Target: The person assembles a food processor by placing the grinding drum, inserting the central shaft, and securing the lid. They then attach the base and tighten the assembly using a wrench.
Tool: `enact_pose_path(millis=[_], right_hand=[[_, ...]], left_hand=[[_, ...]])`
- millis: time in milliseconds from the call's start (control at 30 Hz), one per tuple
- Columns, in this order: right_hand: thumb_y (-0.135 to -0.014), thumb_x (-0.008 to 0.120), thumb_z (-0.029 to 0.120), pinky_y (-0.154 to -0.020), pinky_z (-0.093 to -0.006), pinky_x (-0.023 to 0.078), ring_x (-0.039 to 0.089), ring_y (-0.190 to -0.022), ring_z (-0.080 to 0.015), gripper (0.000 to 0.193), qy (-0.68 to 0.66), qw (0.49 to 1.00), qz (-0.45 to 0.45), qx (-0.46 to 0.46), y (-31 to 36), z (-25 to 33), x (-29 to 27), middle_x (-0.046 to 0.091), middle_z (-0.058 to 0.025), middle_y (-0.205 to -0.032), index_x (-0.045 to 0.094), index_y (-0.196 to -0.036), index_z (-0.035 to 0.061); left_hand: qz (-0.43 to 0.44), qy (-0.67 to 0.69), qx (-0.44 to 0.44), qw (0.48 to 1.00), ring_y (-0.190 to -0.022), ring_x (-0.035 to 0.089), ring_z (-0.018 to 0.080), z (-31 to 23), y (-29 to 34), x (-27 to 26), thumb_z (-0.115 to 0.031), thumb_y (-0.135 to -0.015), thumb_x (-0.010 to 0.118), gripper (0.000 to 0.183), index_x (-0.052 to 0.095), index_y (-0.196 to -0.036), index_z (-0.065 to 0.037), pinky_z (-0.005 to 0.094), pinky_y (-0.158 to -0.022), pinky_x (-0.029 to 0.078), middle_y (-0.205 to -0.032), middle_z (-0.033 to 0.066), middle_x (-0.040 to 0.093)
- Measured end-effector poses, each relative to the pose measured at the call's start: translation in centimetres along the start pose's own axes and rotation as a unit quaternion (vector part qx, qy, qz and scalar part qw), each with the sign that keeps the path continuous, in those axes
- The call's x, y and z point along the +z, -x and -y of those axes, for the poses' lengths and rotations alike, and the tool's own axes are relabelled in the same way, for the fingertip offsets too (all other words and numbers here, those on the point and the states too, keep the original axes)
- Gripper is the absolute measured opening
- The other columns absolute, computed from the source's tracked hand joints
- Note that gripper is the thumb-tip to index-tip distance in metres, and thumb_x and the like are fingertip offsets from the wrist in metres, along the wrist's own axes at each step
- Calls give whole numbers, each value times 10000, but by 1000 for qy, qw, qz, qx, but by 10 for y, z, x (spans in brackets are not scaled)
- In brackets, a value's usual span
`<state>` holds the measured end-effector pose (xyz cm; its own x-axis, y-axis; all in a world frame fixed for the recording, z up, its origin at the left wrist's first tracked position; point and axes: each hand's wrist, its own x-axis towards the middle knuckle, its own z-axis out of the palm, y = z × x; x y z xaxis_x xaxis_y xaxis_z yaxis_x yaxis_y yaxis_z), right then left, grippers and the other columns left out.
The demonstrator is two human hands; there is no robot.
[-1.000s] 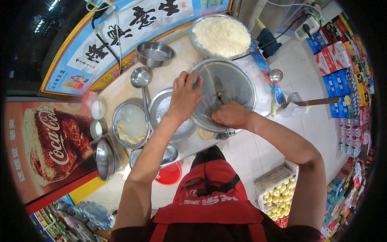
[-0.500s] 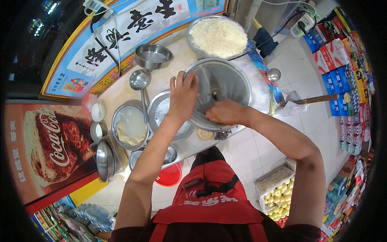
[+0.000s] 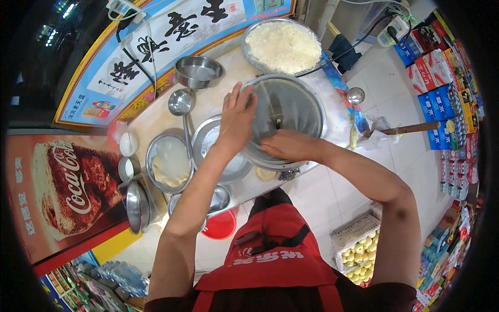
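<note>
Left hand (image 3: 236,117): spread, fingers loosely apart, at the left rim of the big basin; whether its fingertips press on the metal is too unclear to tell.
Right hand (image 3: 291,146): over the lower part of the same basin, fingers bent inward; their tips are hidden, so I cannot tell whether they grip anything.
Big metal basin (image 3: 324,122): just above the centre of the frame, its round mouth between and beneath the two hands.
Grey sheer lining (image 3: 299,106): spread across the inside of that basin, creased, with a small dark spot just above the right hand.
Counter (image 3: 338,125): pale, running from the left of the frame toward the upper right, beneath the vessels.
Crumbly off-white heap (image 3: 283,47): at the top of the frame, filling a round metal tray (image 3: 244,52).
Ladle (image 3: 180,102): left of the left hand, its handle pointing downward between two bowls.
Shallow steel pan (image 3: 200,82): just above the ladle.
Steel bowl with cloudy liquid (image 3: 169,158): left of centre, something yellowish in its lower part.
Skimmer (image 3: 356,96): right of the big basin.
Red tub (image 3: 221,226): below the counter, partly behind the left forearm.
Crate of yellow-green fruit (image 3: 359,255): lower right, beside the right arm.
Red apron (image 3: 275,260): bottom centre, on the person.
</note>
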<state>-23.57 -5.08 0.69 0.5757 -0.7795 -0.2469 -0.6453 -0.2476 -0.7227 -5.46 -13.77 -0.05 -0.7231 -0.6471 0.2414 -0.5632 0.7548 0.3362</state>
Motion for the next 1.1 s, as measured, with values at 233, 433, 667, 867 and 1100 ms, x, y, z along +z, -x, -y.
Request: enact_pose_path(millis=[233,433,667,867,1100], right_hand=[[-1021,484,380,-732,-522,530,663,-762,-423,375,119,993,25,-7,10,-1,-13,684,-200,-792,643,-890,67],[-998,484,494,-709,-492,539,679,-770,-387,475,180,981,65,-29,16,-9,-25,692,-156,-774,666,-823,91],[-942,551,526,-694,-462,527,680,-783,-362,504,250,962,110,-19,26,-13,-49,675,-131,-713,663,-741,78],[-909,637,469,-745,-463,525,678,-817,-370,416,191,981,46,5,24,-36,-41,682,-154,-776,666,-914,54],[-948,593,295,-759,-460,554,709,-820,-356,257,136,986,-88,41,12,-11,12,715,-158,-818,661,-1042,65]], left_hand=[[-29,-9,-16,999,-1458,291,387,-14,10,1,40,-820,602,460,625,-1276,-13,550,-1186,248,-1459,158,444],[118,160,123,972,-1354,434,327,8,5,-18,-116,-834,694,391,677,-1218,-47,477,-1192,264,-1296,123,605],[243,55,141,958,-1044,551,273,-8,-7,-15,-259,-779,770,239,712,-930,-82,421,-1001,375,-1015,65,677],[203,48,66,976,-899,559,268,-15,-2,0,-237,-758,775,177,660,-761,-103,411,-865,392,-776,56,656],[189,33,45,980,-880,581,280,-13,-2,2,-155,-774,728,66,679,-769,-111,405,-826,392,-759,77,661]])
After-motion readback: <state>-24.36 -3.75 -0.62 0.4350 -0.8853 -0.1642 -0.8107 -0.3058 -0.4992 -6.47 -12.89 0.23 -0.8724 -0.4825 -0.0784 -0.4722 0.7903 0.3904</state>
